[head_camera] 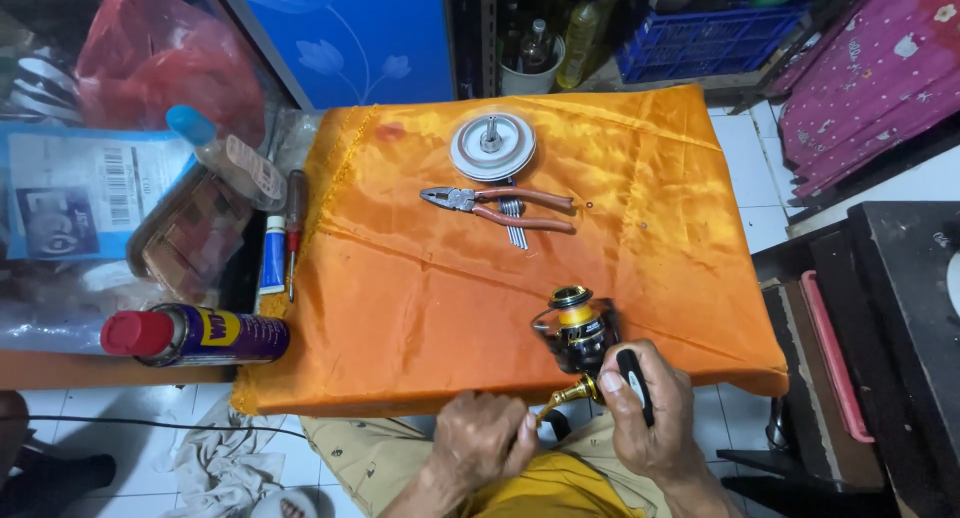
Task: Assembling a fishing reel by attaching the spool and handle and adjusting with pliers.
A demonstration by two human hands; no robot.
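Right hand (648, 413) wrapped around black stem of one spinning reel (578, 333); left hand (482, 438) pinches a small brass-coloured fitting (566, 395) at the reel's near end. Reel sits at near edge of the cloth-covered worktop (420, 298), right of centre; glossy black metal body, gold-banded spool. Long axis runs near-to-far, spool pointing to far edge. Cloth: shiny orange satin, creased. Toward far edge: one pair of red-handled pliers (495, 207), one round silvery disc (492, 146).
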